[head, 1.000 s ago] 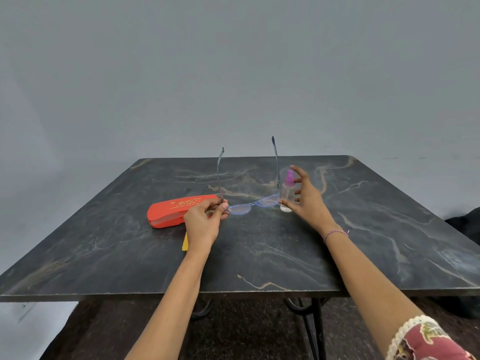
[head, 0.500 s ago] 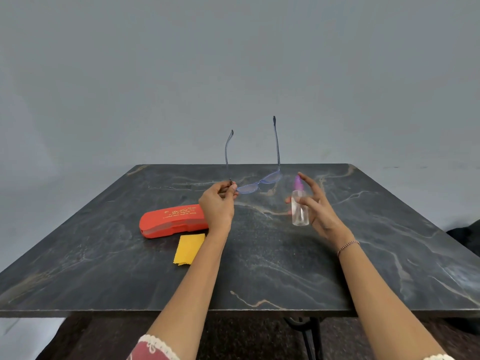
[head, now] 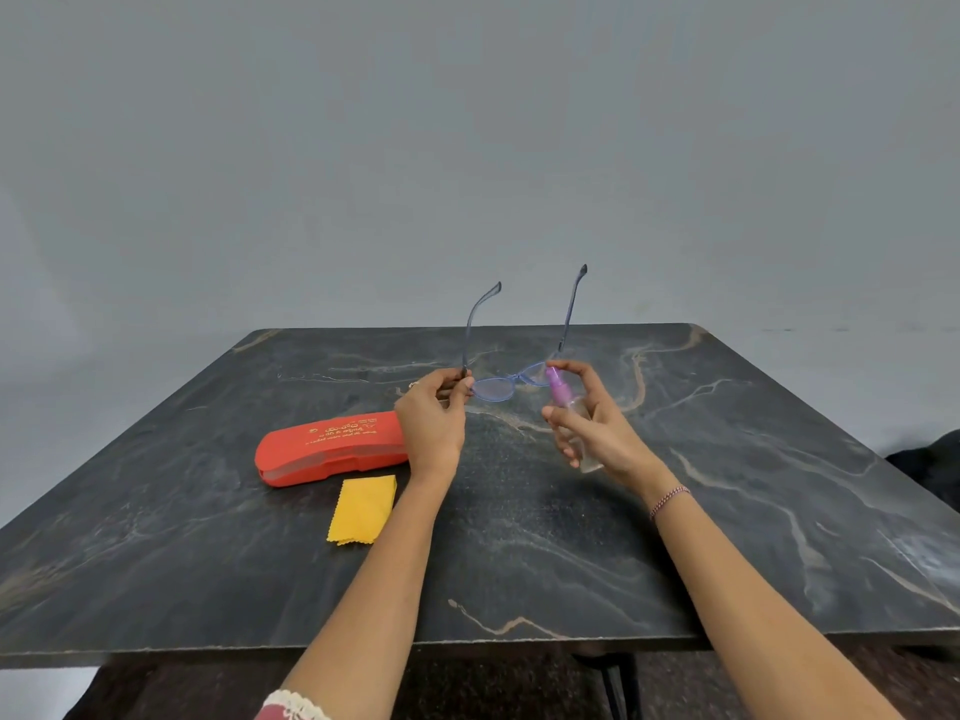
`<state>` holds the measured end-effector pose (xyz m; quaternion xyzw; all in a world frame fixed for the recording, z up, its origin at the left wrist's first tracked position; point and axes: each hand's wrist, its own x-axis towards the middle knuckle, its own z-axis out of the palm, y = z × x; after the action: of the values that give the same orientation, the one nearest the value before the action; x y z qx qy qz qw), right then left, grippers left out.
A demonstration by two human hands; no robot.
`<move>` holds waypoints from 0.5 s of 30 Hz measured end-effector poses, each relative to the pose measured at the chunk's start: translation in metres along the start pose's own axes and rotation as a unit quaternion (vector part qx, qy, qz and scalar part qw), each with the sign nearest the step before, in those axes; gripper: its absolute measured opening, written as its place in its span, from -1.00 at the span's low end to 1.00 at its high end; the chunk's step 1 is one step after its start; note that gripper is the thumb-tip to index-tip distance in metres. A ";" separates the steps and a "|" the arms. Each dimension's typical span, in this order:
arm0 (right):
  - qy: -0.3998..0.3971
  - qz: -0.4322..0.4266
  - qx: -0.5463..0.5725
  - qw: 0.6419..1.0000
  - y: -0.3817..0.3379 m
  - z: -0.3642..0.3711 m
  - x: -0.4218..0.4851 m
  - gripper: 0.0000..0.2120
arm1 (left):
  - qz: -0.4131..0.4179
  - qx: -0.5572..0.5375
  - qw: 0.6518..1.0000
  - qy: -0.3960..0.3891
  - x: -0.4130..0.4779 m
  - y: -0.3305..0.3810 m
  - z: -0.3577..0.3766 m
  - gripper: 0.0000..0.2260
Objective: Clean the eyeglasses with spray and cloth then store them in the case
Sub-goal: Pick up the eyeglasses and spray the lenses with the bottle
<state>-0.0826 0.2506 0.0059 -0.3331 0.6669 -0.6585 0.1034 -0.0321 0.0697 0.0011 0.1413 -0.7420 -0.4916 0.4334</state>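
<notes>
Between hands: eyeglasses (head: 511,379), left hand (head: 432,419) pinching hinge, right hand (head: 592,423) gripping spray bottle (head: 569,414); aim nozzle at lens, short pump.

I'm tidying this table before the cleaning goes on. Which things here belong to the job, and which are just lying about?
Belongs to the job:
eyeglasses, in the left hand
spray bottle, in the right hand
yellow cloth
red case, closed

Just lying about:
dark bundle past the table's right edge
</notes>
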 end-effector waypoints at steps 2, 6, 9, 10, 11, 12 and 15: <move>0.035 -0.041 -0.093 0.994 0.000 0.002 -0.002 -0.54 | 0.018 0.006 1.000 0.005 -0.001 0.003 -0.001 -0.86; 0.055 -0.105 -0.249 0.961 -0.001 0.005 -0.001 -0.53 | 0.039 0.023 0.999 0.008 -0.002 0.004 -0.001 -0.85; 0.090 -0.118 -0.287 0.946 0.000 0.005 0.002 -0.56 | 0.056 0.041 0.998 0.002 -0.002 0.003 -0.001 -0.86; 0.104 -0.117 -0.289 0.944 0.001 0.005 0.003 -0.57 | 0.062 0.052 0.997 0.001 -0.002 0.003 -0.001 -0.86; 0.118 -0.117 -0.290 0.942 0.001 0.004 0.004 -0.57 | 0.068 0.064 0.996 0.003 -0.002 0.004 -0.001 -0.86; 0.132 -0.117 -0.293 0.940 0.001 0.004 0.004 -0.57 | 0.072 0.076 0.995 0.005 -0.003 0.004 -0.001 -0.85; 0.155 -0.120 -0.315 0.929 -0.001 0.005 0.004 -0.57 | 0.086 0.096 0.992 0.009 -0.004 0.006 -0.002 -0.85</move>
<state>-0.0824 0.2444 0.0073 -0.3203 0.8027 -0.4652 -0.1913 -0.0265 0.0738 0.0045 0.1222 -0.7914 -0.3777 0.4650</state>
